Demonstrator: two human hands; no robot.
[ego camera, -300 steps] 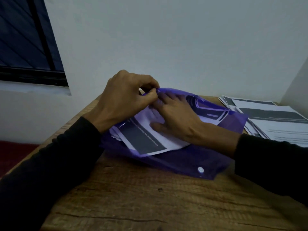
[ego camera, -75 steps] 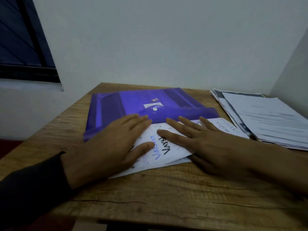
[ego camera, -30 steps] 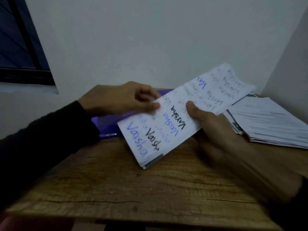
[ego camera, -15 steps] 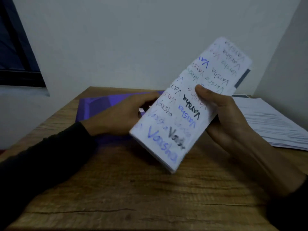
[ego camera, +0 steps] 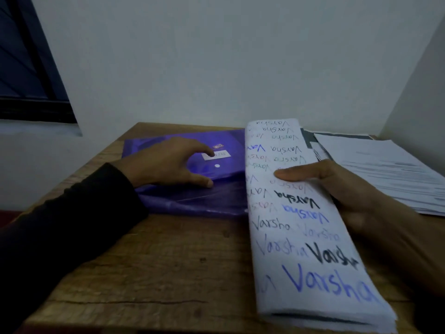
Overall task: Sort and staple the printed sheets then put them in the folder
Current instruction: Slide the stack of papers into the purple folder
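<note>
- The folded bundle of white sheets scrawled with handwriting point(ego camera: 298, 213), tilted up half a second ago, now lies lower and longer across the table's right side, grasped by the right hand point(ego camera: 356, 198) with thumb on top.
- The left hand point(ego camera: 166, 162) has spread, fingers relaxed, resting on the translucent purple plastic folder point(ego camera: 192, 201), which lies flat at the table's far middle.
- A stack of printed sheets point(ego camera: 385, 169) sits far right on the wooden table point(ego camera: 149, 268); the bundle hides the folder's right edge.

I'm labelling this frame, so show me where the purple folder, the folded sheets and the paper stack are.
purple folder point(ego camera: 168, 201): head view, front edge below the left hand.
folded sheets point(ego camera: 296, 237): head view, middle of the scribbled face.
paper stack point(ego camera: 385, 169): head view, top sheet at right.
</note>
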